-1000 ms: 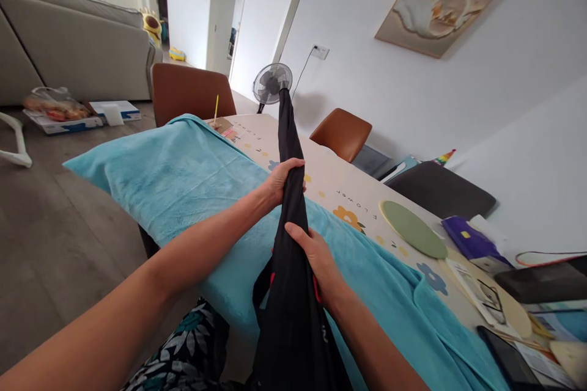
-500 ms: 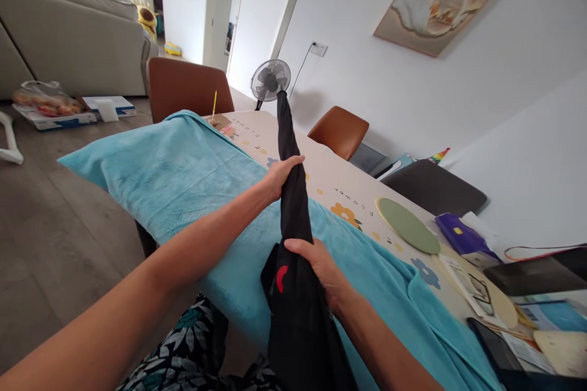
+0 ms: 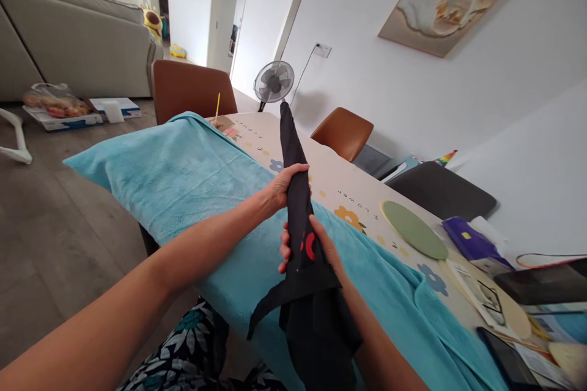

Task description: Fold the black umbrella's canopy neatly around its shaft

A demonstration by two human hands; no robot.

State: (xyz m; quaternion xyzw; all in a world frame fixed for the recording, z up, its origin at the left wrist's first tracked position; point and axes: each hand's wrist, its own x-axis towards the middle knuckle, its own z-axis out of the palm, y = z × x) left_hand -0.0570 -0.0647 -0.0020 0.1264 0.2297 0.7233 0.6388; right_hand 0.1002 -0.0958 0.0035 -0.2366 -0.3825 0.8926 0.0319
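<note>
A long black umbrella (image 3: 294,143), its canopy folded and wrapped around the shaft, points away from me over the table. My left hand (image 3: 290,185) is closed around its middle. Lower down, my right hand (image 3: 316,244) grips it from the right, fingertips showing on the left side, beside a red mark on the fabric. A black strap (image 3: 268,302) hangs loose to the left below that hand. The nearer canopy is bunched and looser. Beneath the umbrella, a light blue plush blanket (image 3: 183,159) lies over the table's near side.
The flower-patterned table (image 3: 330,177) holds a green oval mat (image 3: 413,229), a purple tissue pack (image 3: 474,241), glasses (image 3: 491,299) and a phone (image 3: 504,357). Brown chairs (image 3: 192,88) and a fan (image 3: 274,81) stand beyond. A sofa (image 3: 68,36) is at far left.
The umbrella has turned, so its red mark now faces right and the strap shows on the left. My right hand has moved up and wrapped around it; the left hand shifted slightly lower.
</note>
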